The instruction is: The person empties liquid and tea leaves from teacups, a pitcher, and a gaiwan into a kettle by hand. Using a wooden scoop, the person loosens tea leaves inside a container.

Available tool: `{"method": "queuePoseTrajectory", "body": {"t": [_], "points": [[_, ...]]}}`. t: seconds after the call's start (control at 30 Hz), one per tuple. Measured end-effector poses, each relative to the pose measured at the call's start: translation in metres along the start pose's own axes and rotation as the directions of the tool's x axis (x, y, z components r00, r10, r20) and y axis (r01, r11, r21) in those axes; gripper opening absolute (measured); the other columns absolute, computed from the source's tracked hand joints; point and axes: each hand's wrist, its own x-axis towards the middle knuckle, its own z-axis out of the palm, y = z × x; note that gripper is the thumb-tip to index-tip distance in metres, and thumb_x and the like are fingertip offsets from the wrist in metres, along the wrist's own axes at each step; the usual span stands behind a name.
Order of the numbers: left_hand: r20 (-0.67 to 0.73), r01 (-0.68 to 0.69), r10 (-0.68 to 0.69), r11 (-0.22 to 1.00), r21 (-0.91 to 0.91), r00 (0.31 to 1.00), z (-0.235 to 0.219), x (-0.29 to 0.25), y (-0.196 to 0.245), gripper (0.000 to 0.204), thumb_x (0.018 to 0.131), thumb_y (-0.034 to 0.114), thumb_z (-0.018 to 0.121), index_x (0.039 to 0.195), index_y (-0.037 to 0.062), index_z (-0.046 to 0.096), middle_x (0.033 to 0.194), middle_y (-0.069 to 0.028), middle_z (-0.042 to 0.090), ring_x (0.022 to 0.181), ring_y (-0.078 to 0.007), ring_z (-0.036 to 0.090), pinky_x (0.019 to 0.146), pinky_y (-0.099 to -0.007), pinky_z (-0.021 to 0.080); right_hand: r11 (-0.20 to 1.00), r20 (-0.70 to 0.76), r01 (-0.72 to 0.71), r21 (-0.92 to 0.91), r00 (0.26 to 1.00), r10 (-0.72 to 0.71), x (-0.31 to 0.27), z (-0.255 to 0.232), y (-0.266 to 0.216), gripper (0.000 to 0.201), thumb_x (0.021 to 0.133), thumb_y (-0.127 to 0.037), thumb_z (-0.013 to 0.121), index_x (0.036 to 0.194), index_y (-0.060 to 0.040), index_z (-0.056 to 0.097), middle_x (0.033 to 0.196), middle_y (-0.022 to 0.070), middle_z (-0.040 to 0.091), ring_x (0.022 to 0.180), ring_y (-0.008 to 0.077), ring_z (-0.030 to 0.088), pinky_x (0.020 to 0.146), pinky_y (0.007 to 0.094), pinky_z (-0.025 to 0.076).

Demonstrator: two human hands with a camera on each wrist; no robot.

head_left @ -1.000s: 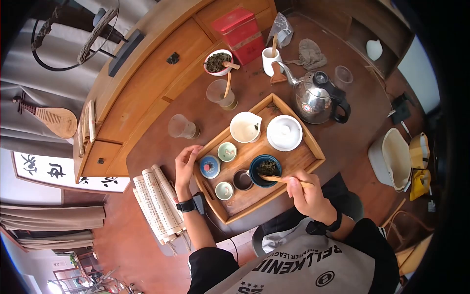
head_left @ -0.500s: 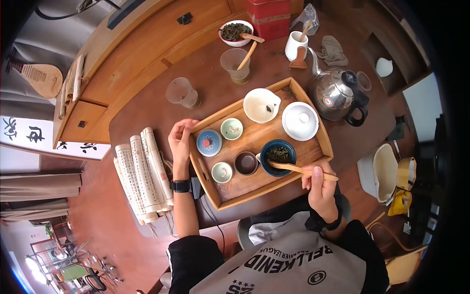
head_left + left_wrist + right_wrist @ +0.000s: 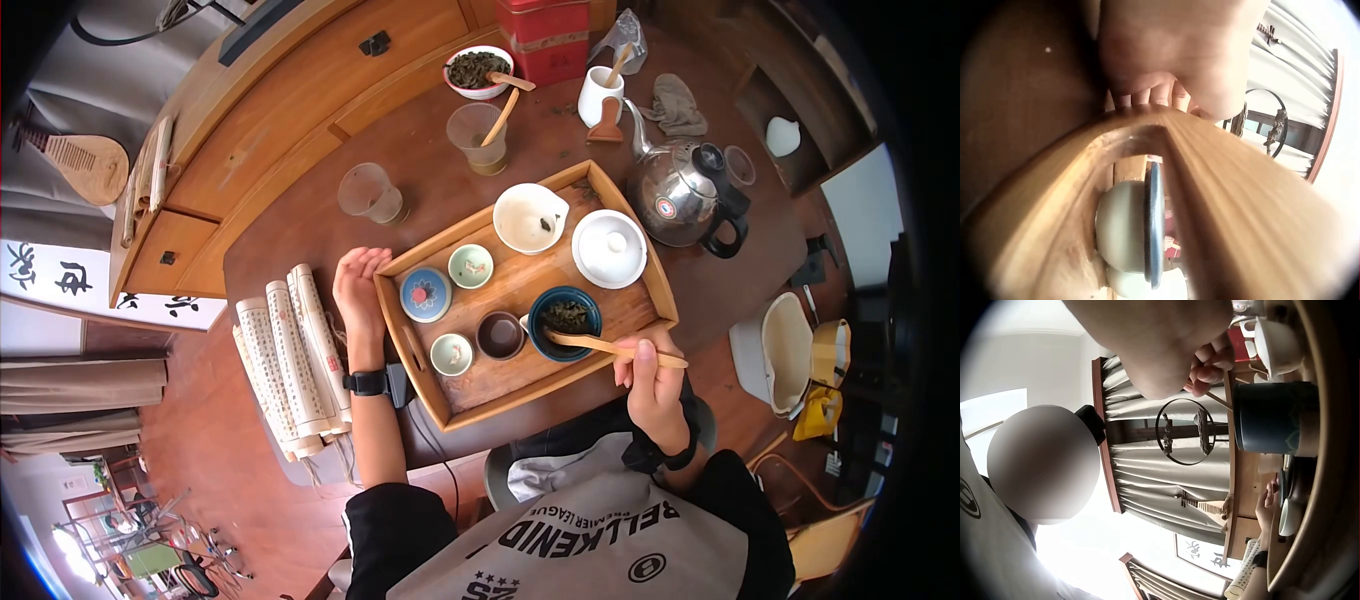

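My right hand point(image 3: 657, 388) pinches the handle of a wooden tea scoop point(image 3: 625, 349). The scoop's tip dips into a dark blue cup point(image 3: 538, 343) that holds tea leaves point(image 3: 566, 316). At the left end of the wooden tray point(image 3: 500, 400), my left hand point(image 3: 358, 293) lies with its fingers extended along the outer edge. Closest to it on the tray is a blue lidded jar point(image 3: 425, 292) with a pink knob. Two pale green cups point(image 3: 470, 266), a brown cup point(image 3: 500, 335), a white pitcher point(image 3: 525, 215) and a white lidded bowl point(image 3: 609, 250) share the tray.
A steel kettle point(image 3: 680, 195) stands right of the tray. Behind are two clear plastic cups point(image 3: 372, 193), a bowl of dry leaves point(image 3: 478, 72), a red tin point(image 3: 545, 40) and a white holder point(image 3: 598, 95). Rolled bamboo scrolls point(image 3: 295, 360) lie at the left.
The head view has shifted, moving the tray toward the right and up in the picture. My left fingers, bent at the tray's corner before, are now straighter. The scoop stays in the blue cup.
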Motion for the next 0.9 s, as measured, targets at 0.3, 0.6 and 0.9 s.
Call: {"method": "queuePoseTrajectory", "body": {"t": [0.3,0.6,0.9], "points": [[0.037,0.003,0.004,0.979,-0.205,0.999,0.010,-0.005,0.019,0.033,0.094,0.026,0.047,0.111,-0.0006,0.057,0.109,-0.0176,0.063,0.113,-0.0343,0.057,0.107,-0.0445,0.040,1.000,-0.009,0.003,0.019,1.000,-0.002,0.003,0.002,0.000,0.029,0.102,-0.013,0.041,0.090,0.0057,0.059,0.058,0.0066,0.054,0.050,0.0104,0.052,0.048,0.0240,0.041],[0.107,-0.123,0.109,0.983,0.136,0.988,0.018,-0.010,0.011,0.019,0.098,0.011,0.048,0.105,-0.0032,0.058,0.098,-0.0180,0.066,0.094,-0.0255,0.064,0.092,-0.0353,0.049,1.000,-0.008,0.012,0.002,1.000,-0.012,0.003,0.001,0.000,0.027,0.102,-0.013,0.041,0.090,0.0048,0.058,0.058,0.0066,0.054,0.049,0.0104,0.051,0.047,0.0244,0.040],[0.040,-0.022,0.018,0.994,0.104,0.999,0.012,-0.012,0.000,0.015,0.098,0.009,0.049,0.104,-0.0014,0.059,0.098,-0.0153,0.068,0.099,-0.0257,0.064,0.095,-0.0368,0.047,1.000,-0.016,0.010,-0.007,1.000,-0.011,0.004,0.001,0.002,0.029,0.102,-0.014,0.041,0.090,0.0049,0.058,0.057,0.0059,0.053,0.049,0.0102,0.051,0.047,0.0246,0.039]]}}
